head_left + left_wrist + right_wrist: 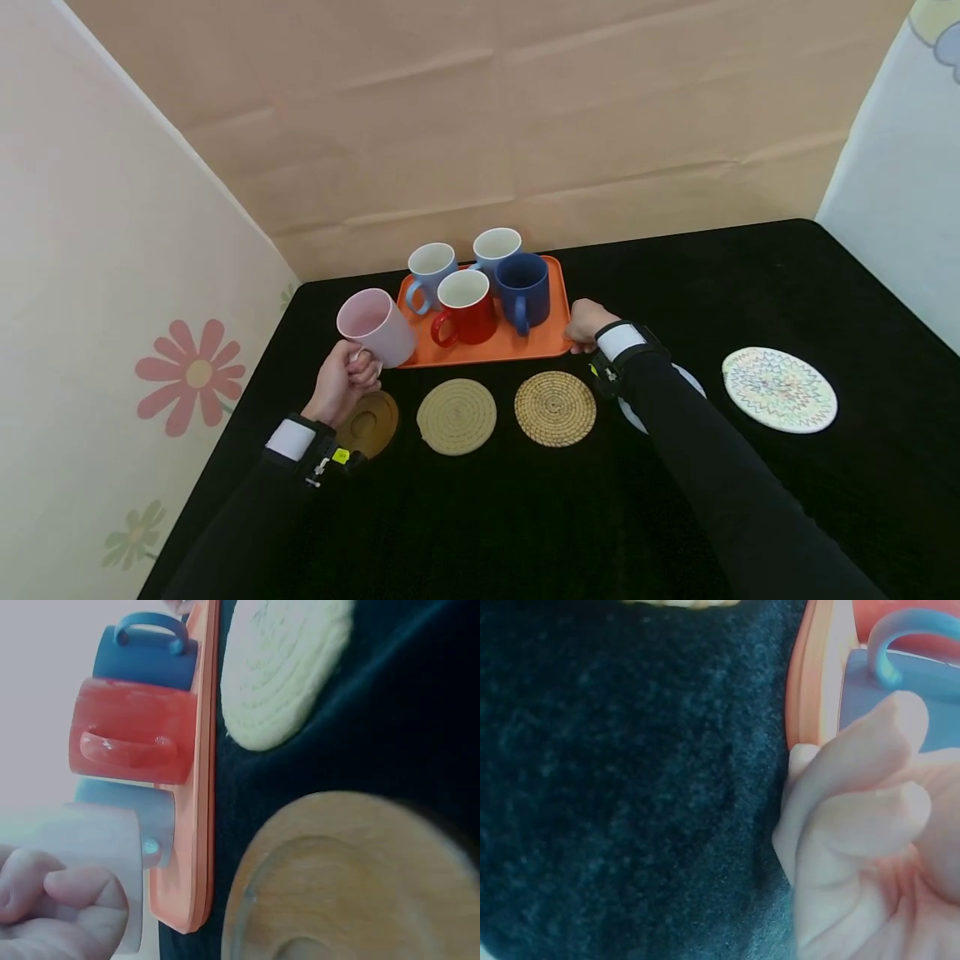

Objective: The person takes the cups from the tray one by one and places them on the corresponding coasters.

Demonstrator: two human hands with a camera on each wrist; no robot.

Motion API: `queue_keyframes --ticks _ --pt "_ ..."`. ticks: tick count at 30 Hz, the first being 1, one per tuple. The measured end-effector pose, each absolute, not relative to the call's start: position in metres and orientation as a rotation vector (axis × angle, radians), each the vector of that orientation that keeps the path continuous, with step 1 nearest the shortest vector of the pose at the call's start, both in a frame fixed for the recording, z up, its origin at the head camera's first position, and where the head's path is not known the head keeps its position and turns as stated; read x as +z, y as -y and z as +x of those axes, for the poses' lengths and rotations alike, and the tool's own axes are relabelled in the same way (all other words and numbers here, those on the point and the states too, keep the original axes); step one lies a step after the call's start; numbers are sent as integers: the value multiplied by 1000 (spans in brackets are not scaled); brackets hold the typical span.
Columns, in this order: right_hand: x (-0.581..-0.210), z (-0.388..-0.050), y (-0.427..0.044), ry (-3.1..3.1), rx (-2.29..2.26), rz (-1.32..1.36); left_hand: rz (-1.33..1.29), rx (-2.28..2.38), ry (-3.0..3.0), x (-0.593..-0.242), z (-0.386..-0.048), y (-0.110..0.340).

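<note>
The left hand (343, 385) grips the handle of a pink mug (390, 332), tilted above the wooden coaster (372, 427) and beside the front left corner of the orange tray (557, 296). In the left wrist view, curled fingers (64, 904) lie against the pale mug wall (97, 829). At the tray's front right corner, the right hand (589, 323) holds the edge; the right wrist view has its bent fingers (847, 832) at the tray rim (806, 690). Standing on the tray are a red mug (476, 321), a dark blue mug (528, 296) and two light blue mugs (433, 265) (497, 247).
In front of the tray lie a pale woven coaster (457, 417) and a brown wicker one (555, 408). A whitish coaster (633, 415) is partly under the right forearm. Farther right lies a patterned coaster (780, 390). Walls stand behind and at both sides.
</note>
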State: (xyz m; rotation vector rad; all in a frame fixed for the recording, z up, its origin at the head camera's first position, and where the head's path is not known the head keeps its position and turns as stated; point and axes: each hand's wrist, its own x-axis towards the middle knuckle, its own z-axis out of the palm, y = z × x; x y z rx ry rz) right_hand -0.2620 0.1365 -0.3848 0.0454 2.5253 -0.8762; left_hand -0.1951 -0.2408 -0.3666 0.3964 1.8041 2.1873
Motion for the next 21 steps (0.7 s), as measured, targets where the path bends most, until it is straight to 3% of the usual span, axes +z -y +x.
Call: queue_keyframes --ticks 10,21 --pt "-388 -264 -137 -2526 -878 64 529 2228 -1778 -371 -150 262" --pt "-391 -265 -137 -2519 -889 63 473 2217 -1847 -382 -116 277"
